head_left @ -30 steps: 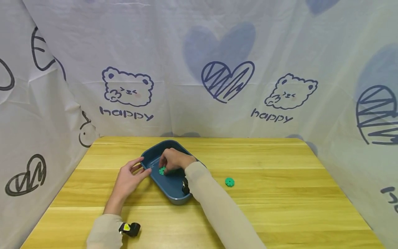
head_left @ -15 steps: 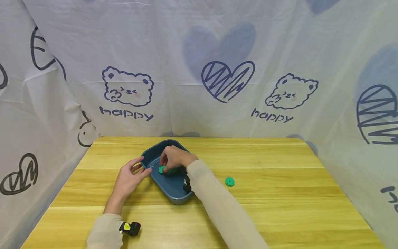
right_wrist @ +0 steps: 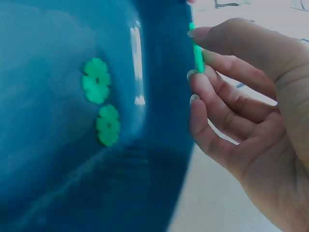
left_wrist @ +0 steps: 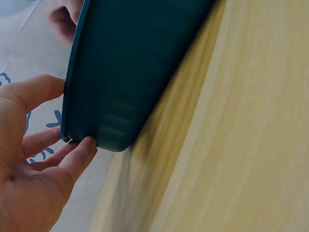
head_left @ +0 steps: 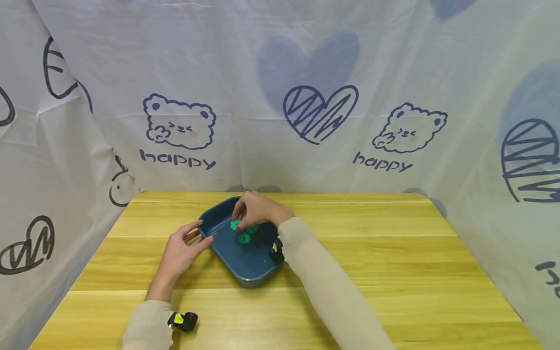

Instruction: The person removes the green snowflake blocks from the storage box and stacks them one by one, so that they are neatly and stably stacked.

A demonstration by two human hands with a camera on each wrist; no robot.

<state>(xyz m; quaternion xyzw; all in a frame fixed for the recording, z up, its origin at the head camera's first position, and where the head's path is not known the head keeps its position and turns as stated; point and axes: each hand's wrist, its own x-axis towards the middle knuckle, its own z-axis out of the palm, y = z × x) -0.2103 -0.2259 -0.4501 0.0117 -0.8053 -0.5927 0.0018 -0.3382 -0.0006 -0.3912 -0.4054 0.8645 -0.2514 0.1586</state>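
Observation:
A dark blue plastic tub (head_left: 249, 282) stands on the wooden table. My right hand (head_left: 255, 208) hovers over the tub's far side, pinching a green notched plastic disc (right_wrist: 198, 58) between thumb and fingers; the right wrist view shows the disc edge-on. Two more green discs (right_wrist: 96, 81) lie on the tub floor, side by side. Beside the tub's left wall, my left hand (head_left: 185, 247) rests its extended fingertips and thumb against the rim and outer side, without wrapping round it. In the left wrist view, those fingertips (left_wrist: 87, 145) press just below the rim corner.
The yellow wood-grain table (head_left: 415, 272) extends right of the tub and towards the front. A white cloth with printed bears and hearts (head_left: 262, 160) hangs behind and at both sides. My right sleeve (head_left: 328, 277) crosses the table.
My right hand has risen and shifted right and back with a disc, uncovering two discs in the tub. The sleeve now covers where a disc lay on the table. My left hand has stayed put.

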